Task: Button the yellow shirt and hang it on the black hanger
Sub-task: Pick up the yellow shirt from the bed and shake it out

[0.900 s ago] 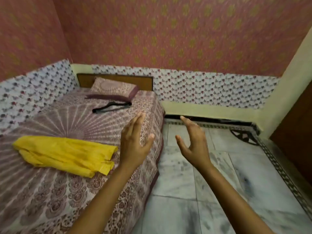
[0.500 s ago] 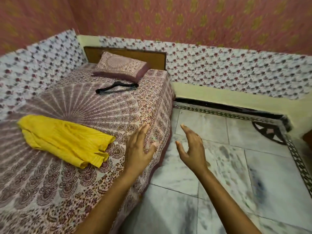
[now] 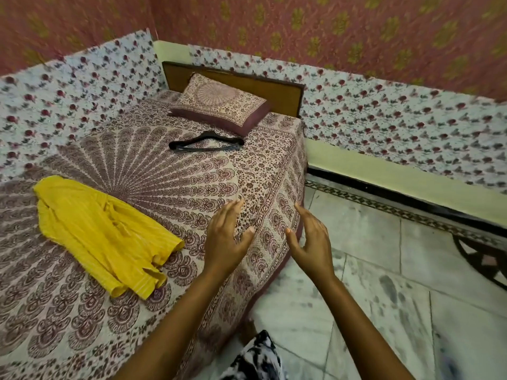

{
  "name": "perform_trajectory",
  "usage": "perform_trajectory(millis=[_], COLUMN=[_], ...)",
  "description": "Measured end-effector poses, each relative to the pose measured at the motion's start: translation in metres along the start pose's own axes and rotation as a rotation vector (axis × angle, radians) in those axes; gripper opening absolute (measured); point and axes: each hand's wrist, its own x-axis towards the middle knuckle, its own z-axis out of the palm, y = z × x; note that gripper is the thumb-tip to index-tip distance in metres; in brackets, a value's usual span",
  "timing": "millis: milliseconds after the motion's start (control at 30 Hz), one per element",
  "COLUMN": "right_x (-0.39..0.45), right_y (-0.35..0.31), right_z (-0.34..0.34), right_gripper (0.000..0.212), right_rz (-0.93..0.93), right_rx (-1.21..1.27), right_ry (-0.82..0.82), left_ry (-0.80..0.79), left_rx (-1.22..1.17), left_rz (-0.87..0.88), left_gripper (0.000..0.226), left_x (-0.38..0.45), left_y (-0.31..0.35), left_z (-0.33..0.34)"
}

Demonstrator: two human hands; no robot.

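Note:
A yellow shirt (image 3: 101, 234) lies crumpled on the left part of the patterned bedspread (image 3: 170, 187). Farther back, in front of the pillow, a black hanger (image 3: 205, 142) lies flat on the bed. My left hand (image 3: 225, 239) hovers above the bed's right edge, fingers straight and spread, holding nothing. Beside it my right hand (image 3: 310, 239) is raised over the bed's corner and the floor, palm turned toward the left hand, also holding nothing. Both hands are to the right of the shirt and apart from it.
A patterned pillow (image 3: 219, 102) leans at the wooden headboard (image 3: 274, 89). Floral cloth covers the lower walls to the left and behind. A marble floor (image 3: 384, 270) runs along the bed's right side. Black-and-white patterned clothing (image 3: 255, 357) shows at the bottom.
The view has tilted down and moved closer to the bed. Both hands now sit over the bed's right edge, still empty and spread. Shirt and hanger have not moved on the bed.

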Motion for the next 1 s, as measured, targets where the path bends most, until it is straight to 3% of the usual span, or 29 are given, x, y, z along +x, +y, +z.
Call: perform_trajectory(millis=[300,567,1000], right_x=[0.140,0.258,0.405], right_y=[0.012,0.011,-0.038], right_z=[0.057,0.121,0.227], right_gripper=[0.056,0.053,0.054], right_rz=[0.047,0.010,-0.350], right_rx=[-0.008,0.090,0.156], right_ry=[-0.163,-0.396,-0.744], left_ry=[-0.001,0.155,0.437], left_rx=[-0.007,0.045,0.295], left_rz=[-0.177,-0.341,-0.639], left_gripper=[0.060,0.069,0.063], left_x=[0.133,0.217,0.294], left_y=[-0.042,-0.094,-0.148], left_z=[0.014,0.014,-0.025])
